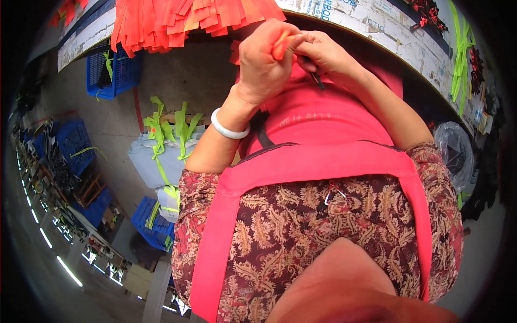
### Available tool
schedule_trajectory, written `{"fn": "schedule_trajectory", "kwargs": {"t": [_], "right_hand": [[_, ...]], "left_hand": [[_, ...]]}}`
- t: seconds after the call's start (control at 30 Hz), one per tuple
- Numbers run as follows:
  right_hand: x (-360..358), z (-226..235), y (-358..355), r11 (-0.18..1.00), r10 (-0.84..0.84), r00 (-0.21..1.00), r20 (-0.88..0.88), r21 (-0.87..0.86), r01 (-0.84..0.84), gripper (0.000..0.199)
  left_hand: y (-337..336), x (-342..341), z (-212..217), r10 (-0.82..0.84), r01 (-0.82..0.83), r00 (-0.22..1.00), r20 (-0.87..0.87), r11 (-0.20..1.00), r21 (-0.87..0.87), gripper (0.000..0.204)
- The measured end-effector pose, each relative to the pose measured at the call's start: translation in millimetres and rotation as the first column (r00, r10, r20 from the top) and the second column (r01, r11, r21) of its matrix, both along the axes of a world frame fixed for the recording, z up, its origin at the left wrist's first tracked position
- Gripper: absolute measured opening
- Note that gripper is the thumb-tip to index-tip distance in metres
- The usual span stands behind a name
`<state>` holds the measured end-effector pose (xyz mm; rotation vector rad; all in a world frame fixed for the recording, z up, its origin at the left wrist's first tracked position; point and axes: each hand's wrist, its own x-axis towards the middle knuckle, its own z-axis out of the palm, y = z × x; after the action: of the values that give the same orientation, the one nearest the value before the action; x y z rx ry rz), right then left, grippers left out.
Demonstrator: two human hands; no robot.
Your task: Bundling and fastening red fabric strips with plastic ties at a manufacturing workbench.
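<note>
Between both hands (264, 62), orange strip (281, 46) upright.

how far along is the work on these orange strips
Done, apparently: a heap of orange strips lies on the bench edge. In hand: the left hand pinches one orange strip, the right hand works it. What remains cannot be told.

I see a narrow orange strip of ribbon-like material (281, 46) pinched at about twelve o'clock in my view, just under the worktop's curved edge. It stands roughly upright, slightly bent, mostly hidden inside the fingers, with only its top end and a short middle stretch showing. Just toward one o'clock from it, a thin dark metal tool (318, 81) slants down, pointing to five o'clock.
</note>
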<state>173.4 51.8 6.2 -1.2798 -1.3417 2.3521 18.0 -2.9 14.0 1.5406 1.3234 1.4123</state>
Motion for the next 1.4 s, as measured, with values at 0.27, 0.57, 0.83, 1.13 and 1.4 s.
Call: {"fn": "schedule_trajectory", "kwargs": {"t": [0.27, 0.57, 0.83, 1.13, 1.4], "right_hand": [[1, 16, -1, 0.876, 0.164, 0.985, 0.055, 0.450, -0.171, 0.022], [26, 14, 10, 0.995, -0.025, 0.995, -0.101, 0.095, 0.034, 0.034], [29, 0, 6, 0.969, -0.243, 0.950, -0.195, -0.012, 0.246, 0.039], [26, -1, 11, 0.938, -0.346, 0.868, -0.356, -0.131, 0.320, 0.034], [20, 19, 5, 0.979, -0.193, 0.949, -0.250, 0.020, 0.204, 0.031]], "left_hand": [[2, -23, -7, -0.116, 0.242, 0.937, 0.330, 0.895, -0.375, 0.014], [-4, -23, -5, 0.121, 0.047, 0.847, 0.517, 0.953, -0.300, 0.011], [-15, -17, -1, 0.107, 0.026, 0.889, 0.445, 0.959, -0.282, 0.010], [-21, -14, -7, 0.046, 0.159, 0.894, 0.445, 0.897, -0.413, 0.014], [-12, -23, -1, 0.002, 0.236, 0.854, 0.520, 0.890, -0.391, 0.018]]}}
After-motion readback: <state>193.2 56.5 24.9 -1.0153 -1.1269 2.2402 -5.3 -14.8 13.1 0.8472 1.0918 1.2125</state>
